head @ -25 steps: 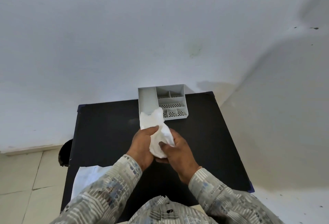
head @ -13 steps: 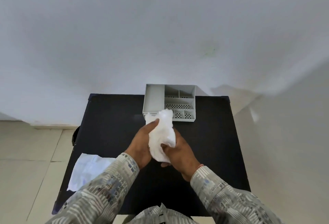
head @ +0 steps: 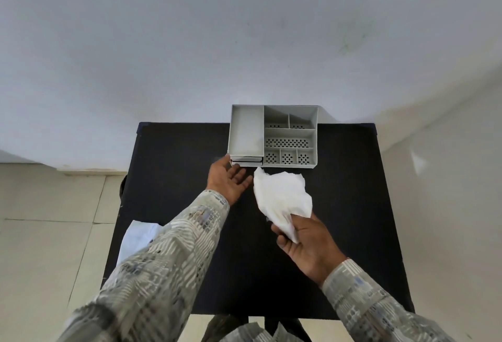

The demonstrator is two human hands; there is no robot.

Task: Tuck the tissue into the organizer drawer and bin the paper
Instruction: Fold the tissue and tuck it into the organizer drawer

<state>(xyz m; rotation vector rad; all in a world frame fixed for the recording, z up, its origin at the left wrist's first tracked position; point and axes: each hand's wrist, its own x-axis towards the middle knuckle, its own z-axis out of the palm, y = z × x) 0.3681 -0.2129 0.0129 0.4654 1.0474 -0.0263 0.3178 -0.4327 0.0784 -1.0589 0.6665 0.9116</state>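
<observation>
Now we are at the drawer-opening step: our left hand (head: 231, 178) reaches, palm up and fingers spread, to the front of the small drawer (head: 246, 161) under the left tray of the grey organizer (head: 273, 135), gripping nothing. Its fingertips sit right at the drawer face; whether they touch it we cannot tell, since the hand covers that corner. The drawer looks shut or nearly so.

Our right hand (head: 307, 241) is clenched on the lower end of the crumpled white tissue (head: 282, 195), which stands up off the black table (head: 176, 151), its top edge just short of the organizer's front. None of it is inside anything yet.

Next, we judge, the left hand must hook the drawer front and pull it toward us, while the right hand keeps the tissue clear of the drawer's path, then feeds it in. The tissue is bulky beside that shallow drawer, so it will likely need pressing down.

For room: the organizer sits at the table's far edge against the wall, so it cannot slide back, and bare table lies open in front of it for the drawer to travel. The flat white paper (head: 135, 241) overhangs the table's left edge near our left sleeve (head: 163, 260); a careless elbow could push it off. A dark shape beside the left edge may be the bin (head: 122, 187).
</observation>
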